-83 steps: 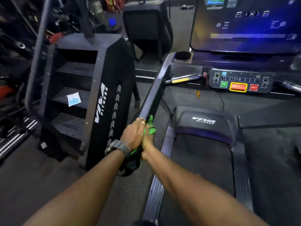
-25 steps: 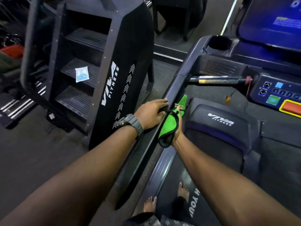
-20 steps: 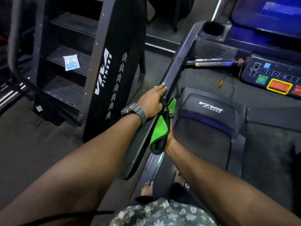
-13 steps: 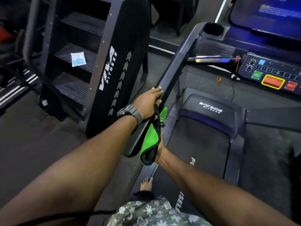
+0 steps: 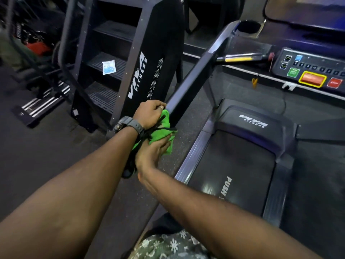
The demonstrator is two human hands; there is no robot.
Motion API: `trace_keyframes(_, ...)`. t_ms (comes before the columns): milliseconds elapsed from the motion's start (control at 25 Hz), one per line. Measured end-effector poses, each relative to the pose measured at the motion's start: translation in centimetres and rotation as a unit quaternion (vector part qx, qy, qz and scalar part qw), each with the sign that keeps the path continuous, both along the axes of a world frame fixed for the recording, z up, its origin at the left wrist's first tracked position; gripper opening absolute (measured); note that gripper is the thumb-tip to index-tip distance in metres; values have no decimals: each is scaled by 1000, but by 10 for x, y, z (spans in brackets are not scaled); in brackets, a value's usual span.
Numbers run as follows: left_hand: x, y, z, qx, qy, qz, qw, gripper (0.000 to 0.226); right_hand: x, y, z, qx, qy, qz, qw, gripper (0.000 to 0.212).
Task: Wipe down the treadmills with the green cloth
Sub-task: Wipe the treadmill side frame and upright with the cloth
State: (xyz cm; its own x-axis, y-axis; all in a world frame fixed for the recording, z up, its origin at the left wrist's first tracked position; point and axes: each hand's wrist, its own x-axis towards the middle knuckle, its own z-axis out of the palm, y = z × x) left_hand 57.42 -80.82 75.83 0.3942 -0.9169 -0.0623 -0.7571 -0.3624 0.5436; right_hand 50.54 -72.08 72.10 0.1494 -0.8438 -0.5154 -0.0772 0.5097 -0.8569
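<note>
The soft, light green cloth (image 5: 165, 126) is bunched around the handrail (image 5: 194, 85) end, gripped by the left hand (image 5: 149, 114) and pressed by the flat-fingered right hand (image 5: 153, 150).

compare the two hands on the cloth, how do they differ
The left hand wears a wristwatch and curls over the green cloth at the handrail end. The right hand is bare-wristed, its fingers lying straighter against the cloth from below. Both touch the cloth.

Dim — bluish glow, wide-angle bowing, soft edges
</note>
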Motion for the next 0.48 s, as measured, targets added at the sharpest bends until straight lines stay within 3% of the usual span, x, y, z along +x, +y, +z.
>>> trace_keyframes(80,6,4,4,1,37,23,999,30,-7,-5,-5,-146,85,111,979,87)
trace_keyframes(120,10,5,4,-9,60,45,997,31,-14,-14,-13,-232,137,159,950,84)
trace_keyframes(240,14,10,3,-40,102,105,988,38,-30,-65,-26,-442,271,248,818,74)
trace_keyframes(360,8,12,0,-31,128,116,984,46,-30,-148,-20,-475,393,287,733,69)
trace_keyframes(480,-2,8,-4,5,75,64,995,55,-37,-227,-6,-425,429,301,738,69)
